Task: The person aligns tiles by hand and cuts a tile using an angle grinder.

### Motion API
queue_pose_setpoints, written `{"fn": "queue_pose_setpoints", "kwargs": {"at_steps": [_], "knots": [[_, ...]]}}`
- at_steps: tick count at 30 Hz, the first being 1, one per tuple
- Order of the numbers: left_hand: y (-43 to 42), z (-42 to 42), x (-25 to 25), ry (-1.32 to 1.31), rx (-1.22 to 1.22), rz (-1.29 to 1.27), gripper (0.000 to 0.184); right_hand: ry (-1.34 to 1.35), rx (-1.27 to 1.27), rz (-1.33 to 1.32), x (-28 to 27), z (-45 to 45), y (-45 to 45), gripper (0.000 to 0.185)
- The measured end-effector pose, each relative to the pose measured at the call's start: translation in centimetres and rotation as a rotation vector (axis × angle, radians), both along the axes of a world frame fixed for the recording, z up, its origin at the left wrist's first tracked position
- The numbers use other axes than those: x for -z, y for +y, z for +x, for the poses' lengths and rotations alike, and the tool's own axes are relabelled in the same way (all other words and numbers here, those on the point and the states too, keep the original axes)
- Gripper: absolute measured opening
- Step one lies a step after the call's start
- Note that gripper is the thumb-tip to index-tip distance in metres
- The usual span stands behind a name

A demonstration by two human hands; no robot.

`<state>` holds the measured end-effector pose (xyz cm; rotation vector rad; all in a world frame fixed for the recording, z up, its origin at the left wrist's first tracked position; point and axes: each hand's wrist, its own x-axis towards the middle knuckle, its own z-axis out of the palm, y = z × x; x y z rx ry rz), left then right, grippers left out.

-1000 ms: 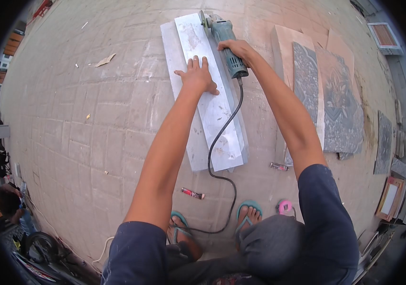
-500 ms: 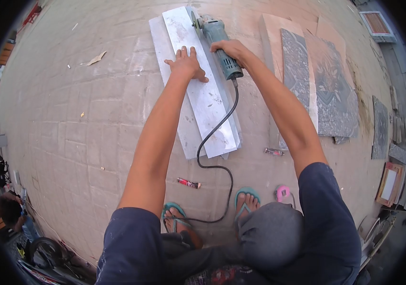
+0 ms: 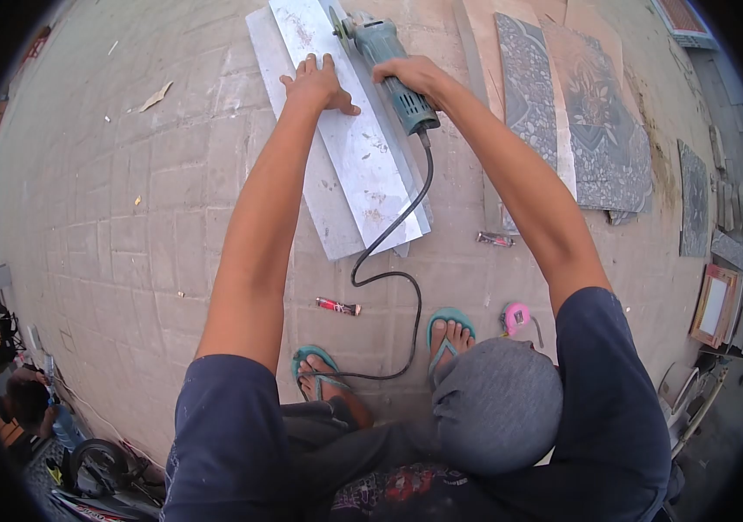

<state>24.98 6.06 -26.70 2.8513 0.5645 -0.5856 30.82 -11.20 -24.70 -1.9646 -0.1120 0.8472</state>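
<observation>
1. The left hand (image 3: pixel 317 85) lies spread, palm down, on a long, pale strip (image 3: pixel 380 165).
2. The strip rests at a slant over a grey slab (image 3: pixel 329 222) on the paved floor (image 3: pixel 163 226).
3. The right hand (image 3: pixel 410 74) grips the body of an angle grinder (image 3: pixel 377 42); its disc (image 3: pixel 336 24) stands at the strip's right edge, near the far end, though contact cannot be told.
4. A black cord (image 3: pixel 429 170) runs from the grinder, curving down to the person's sandalled feet.
5. A red-labelled tube (image 3: pixel 338 306) and a pink tape measure (image 3: pixel 517 317) lie on the floor near the feet.
6. Dark patterned tiles (image 3: pixel 610 157) lie to the right.
</observation>
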Motion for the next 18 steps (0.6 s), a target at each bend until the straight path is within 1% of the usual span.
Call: {"fn": "queue_pose_setpoints", "kwargs": {"at_steps": [2,18], "knots": [[0.0,-0.1,-0.1,-0.006,0.000,0.002,0.131,-0.010,-0.003,0.031,0.1,-0.4,-0.5,0.045],[0.1,-0.2,-0.1,-0.019,0.001,0.005,0.130,0.004,0.022,-0.030,0.1,-3.4,-2.8,0.042]]}}
